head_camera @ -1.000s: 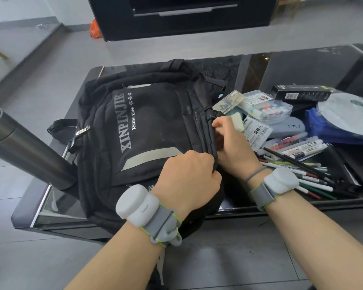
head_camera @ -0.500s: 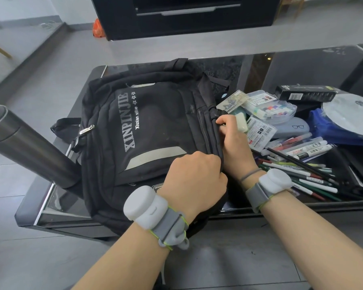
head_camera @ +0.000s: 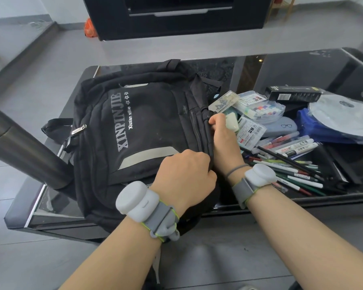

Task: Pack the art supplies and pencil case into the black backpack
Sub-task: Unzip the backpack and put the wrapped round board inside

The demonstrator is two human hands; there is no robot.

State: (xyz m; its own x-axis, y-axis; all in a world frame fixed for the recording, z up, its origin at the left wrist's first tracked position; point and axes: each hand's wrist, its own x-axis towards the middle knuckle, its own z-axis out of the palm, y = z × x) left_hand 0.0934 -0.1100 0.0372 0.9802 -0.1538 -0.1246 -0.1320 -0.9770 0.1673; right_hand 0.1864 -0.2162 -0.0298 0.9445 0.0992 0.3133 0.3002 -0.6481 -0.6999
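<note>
The black backpack (head_camera: pixel 138 126) lies flat on the dark glass table (head_camera: pixel 302 68), front side up with white lettering. My left hand (head_camera: pixel 184 176) grips the bag's fabric at its near right edge. My right hand (head_camera: pixel 222 132) pinches a zipper pull on the bag's right side. Right of the bag lies a heap of pens and markers (head_camera: pixel 289 164), a clear box of coloured markers (head_camera: pixel 260 107), a small clear packet (head_camera: pixel 223 101), a labelled packet (head_camera: pixel 249 130) and a light blue case (head_camera: pixel 281 127) printed with glasses.
A dark metal flask (head_camera: pixel 23 147) lies at the table's left edge, touching the bag. A black box (head_camera: pixel 293 95), a blue cloth (head_camera: pixel 323 130) and a white round disc (head_camera: pixel 348 116) sit at the right. A black cabinet (head_camera: pixel 176 15) stands beyond the table.
My right hand has slid farther along the bag's right side, away from me, with the zipper pull. My left hand keeps its hold on the near edge.
</note>
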